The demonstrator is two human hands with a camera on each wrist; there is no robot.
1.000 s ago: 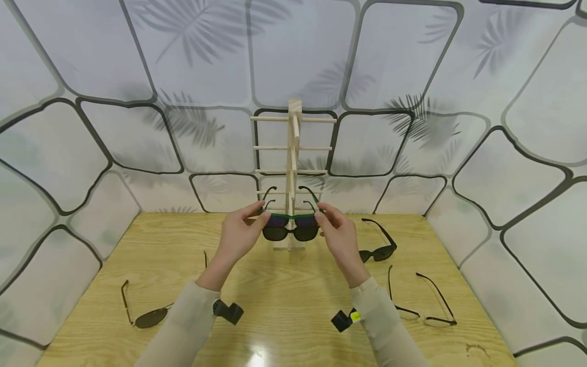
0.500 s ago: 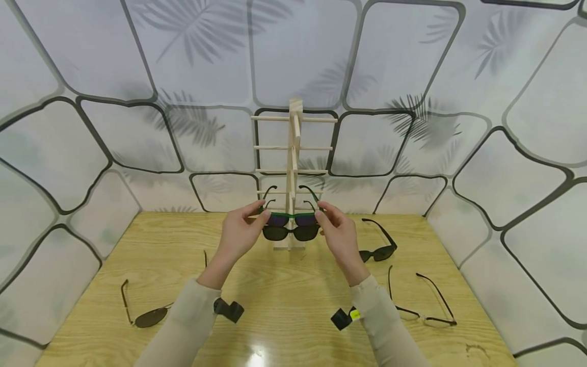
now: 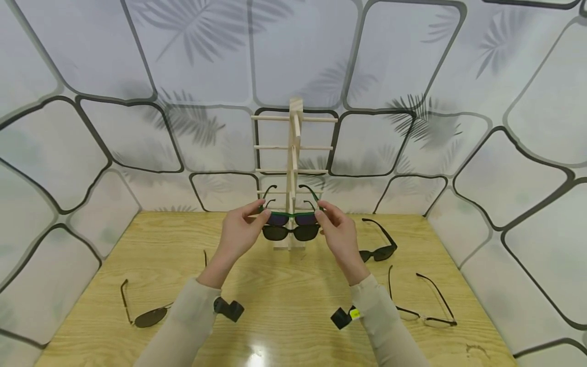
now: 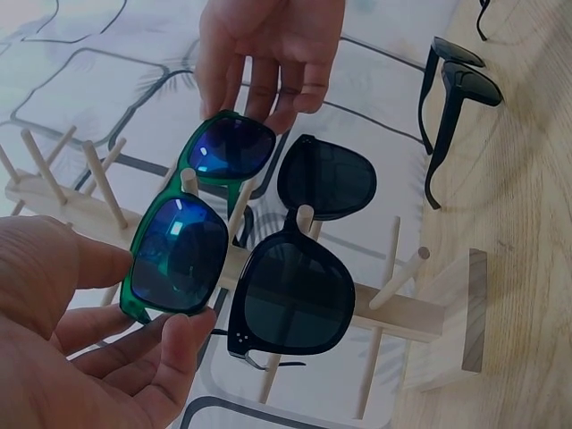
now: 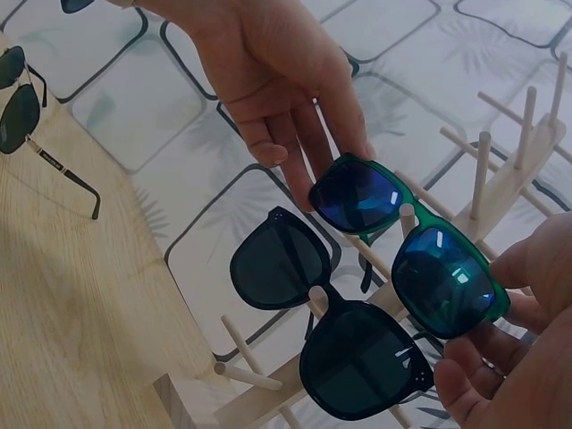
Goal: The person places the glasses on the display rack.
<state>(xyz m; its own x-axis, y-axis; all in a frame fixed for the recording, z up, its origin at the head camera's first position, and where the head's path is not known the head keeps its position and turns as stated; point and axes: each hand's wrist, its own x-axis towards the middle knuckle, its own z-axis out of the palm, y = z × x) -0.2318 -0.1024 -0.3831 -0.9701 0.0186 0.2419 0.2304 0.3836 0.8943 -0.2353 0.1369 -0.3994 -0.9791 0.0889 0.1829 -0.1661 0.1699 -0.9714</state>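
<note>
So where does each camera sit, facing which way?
Head: on the person's head, facing forward and down at the wooden stand; both sleeves, left grip and right grip show.
Left wrist: on that wrist, facing the green sunglasses; left grip lower left, right grip at top.
Right wrist: on that wrist, facing the same pair; right grip lower right, left grip at top.
Both wrist views share the green pair and the black sunglasses on the stand.

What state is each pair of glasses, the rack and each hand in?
Rack: upright
Green sunglasses: unfolded, held at both ends
Hung black sunglasses: unfolded, on the rack
Aviator sunglasses: unfolded, on the table, partly hidden
Loose black sunglasses: unfolded, on the table
Clear glasses: unfolded, on the table
Left hand: holding green sunglasses
Right hand: holding green sunglasses
</note>
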